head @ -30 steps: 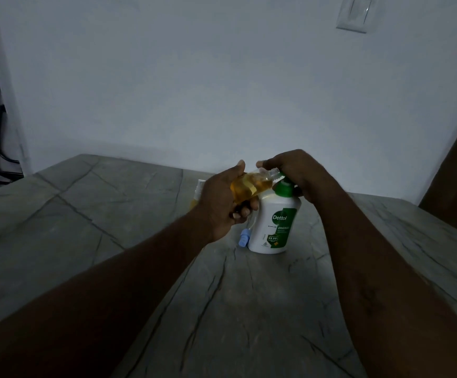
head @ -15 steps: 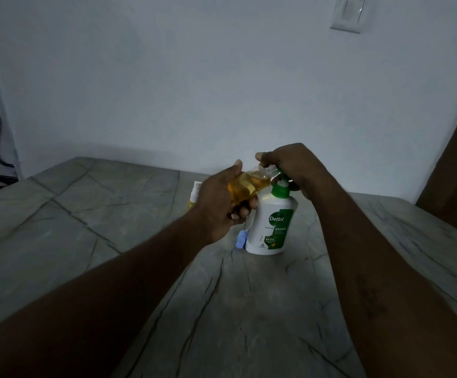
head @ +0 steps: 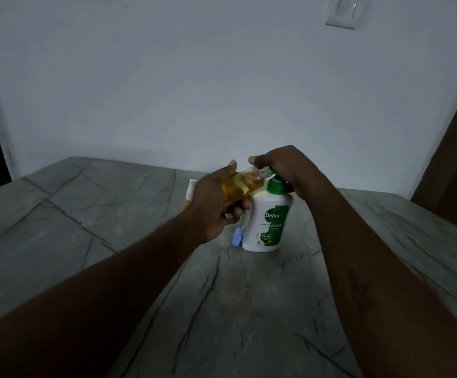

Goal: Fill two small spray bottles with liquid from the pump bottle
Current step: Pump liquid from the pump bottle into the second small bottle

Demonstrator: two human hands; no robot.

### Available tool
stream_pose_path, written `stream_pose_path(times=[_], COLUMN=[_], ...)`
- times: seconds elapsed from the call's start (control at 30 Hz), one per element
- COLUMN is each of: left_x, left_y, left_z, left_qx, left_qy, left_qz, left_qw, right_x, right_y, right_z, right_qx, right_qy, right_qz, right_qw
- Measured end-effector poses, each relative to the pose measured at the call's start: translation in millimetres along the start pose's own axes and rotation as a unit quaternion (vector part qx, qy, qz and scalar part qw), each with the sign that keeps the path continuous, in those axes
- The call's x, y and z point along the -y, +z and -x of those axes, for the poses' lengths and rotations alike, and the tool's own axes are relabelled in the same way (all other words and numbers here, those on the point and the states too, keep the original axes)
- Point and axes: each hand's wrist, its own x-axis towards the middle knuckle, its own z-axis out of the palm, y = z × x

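In the dim head view, a small spray bottle point(head: 242, 186) of amber liquid is held tilted in the closed left hand point(head: 216, 203), its neck at the pump bottle point(head: 267, 222) on the grey counter point(head: 112, 214). The right hand point(head: 284, 167) is curled over the pump top. A second spray bottle point(head: 189, 199), seemingly, stands behind the left hand, and a blue cap point(head: 237, 237) lies beside the pump bottle.

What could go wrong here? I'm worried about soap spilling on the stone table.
1. The small spray bottle is tilted in the left hand, neck at the pump bottle nozzle under the right hand; a misaligned press could send liquid onto the table.
2. It already looks well filled, so it may overflow.
3. The blue spray cap lies beside the pump bottle and could get knocked away.
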Motion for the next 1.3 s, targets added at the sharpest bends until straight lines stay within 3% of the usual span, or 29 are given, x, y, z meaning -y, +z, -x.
stream_pose_path(times=[0.17,0.47,0.9,1.3], left_x=[-3.4,-0.8,-1.5,0.2], left_y=[2.4,0.9,2.3,-2.0], left_z=[-0.8,-0.5,-1.0,-1.9], left_qx=[0.005,0.001,0.001,0.003], left_qy=[0.013,0.007,0.005,-0.004], left_qz=[0.008,0.000,-0.005,-0.005], left_qw=[1.000,1.000,1.000,1.000], right_x=[6.3,1.0,5.5,-0.2], right_y=[-6.4,-0.4,-7.4,-0.6], right_z=[-1.4,1.8,-3.0,1.4], right_qx=[-0.026,0.016,-0.012,0.017], right_qy=[-0.050,0.016,-0.043,0.008], right_qz=[0.038,-0.031,0.027,-0.015], right_qw=[0.998,0.999,0.999,1.000])
